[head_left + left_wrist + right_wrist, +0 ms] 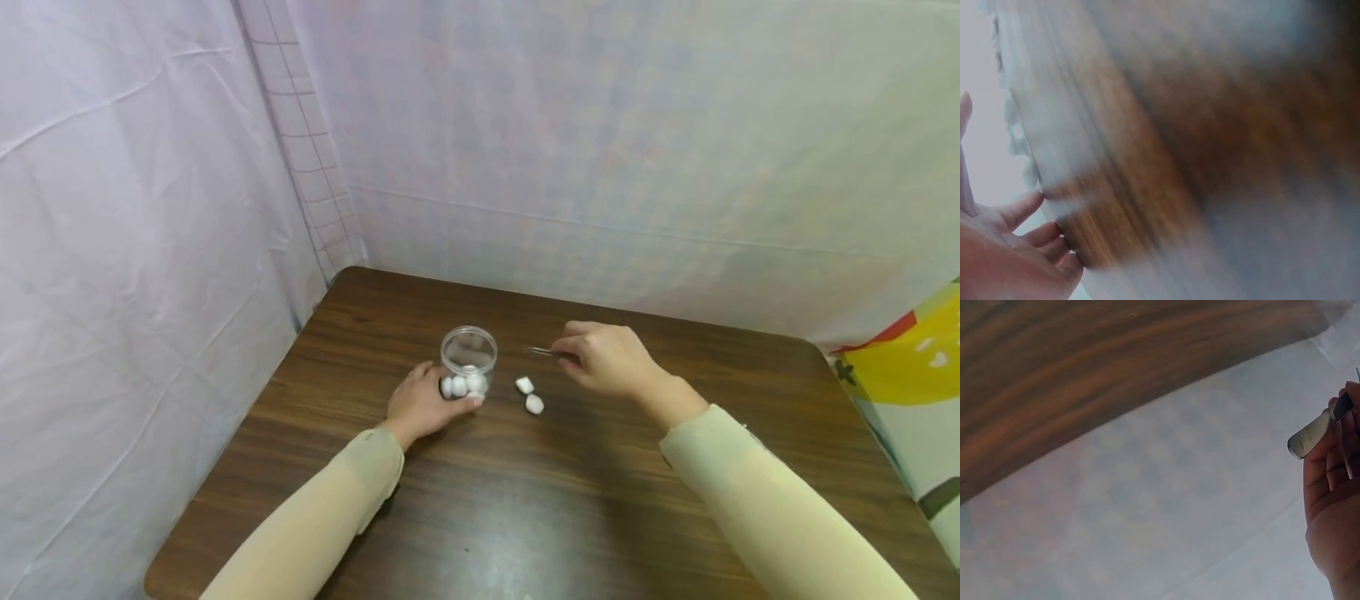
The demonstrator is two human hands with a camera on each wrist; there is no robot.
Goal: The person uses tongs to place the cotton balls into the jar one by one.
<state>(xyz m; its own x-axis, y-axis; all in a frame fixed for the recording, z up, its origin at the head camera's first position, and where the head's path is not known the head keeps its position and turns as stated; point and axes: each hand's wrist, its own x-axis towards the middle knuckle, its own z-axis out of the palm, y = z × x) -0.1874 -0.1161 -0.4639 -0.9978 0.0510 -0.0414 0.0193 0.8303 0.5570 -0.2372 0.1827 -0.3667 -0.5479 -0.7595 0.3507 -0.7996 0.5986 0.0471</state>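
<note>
A clear, lidless jar (455, 358) stands upright on the table, holding several white cotton balls (476, 383) in its lower part. My left hand (424, 405) grips the jar from its left, thumb along the near side; the left wrist view shows this hand (1019, 250) at its lower left edge. In my right hand (609, 358) is a pair of metal tweezers (538, 351), tips pointing left toward the jar with nothing visible between them. The right wrist view shows the tweezers' broad rear end (1310, 434). Two loose cotton balls, one (524, 385) behind the other (534, 404), lie between the hands.
The dark wood-grain table (525, 483) has rounded corners. Pale curtains hang along its back (600, 167) and left (135, 250) sides. Beyond the right edge is a yellow and red printed cloth (911, 367).
</note>
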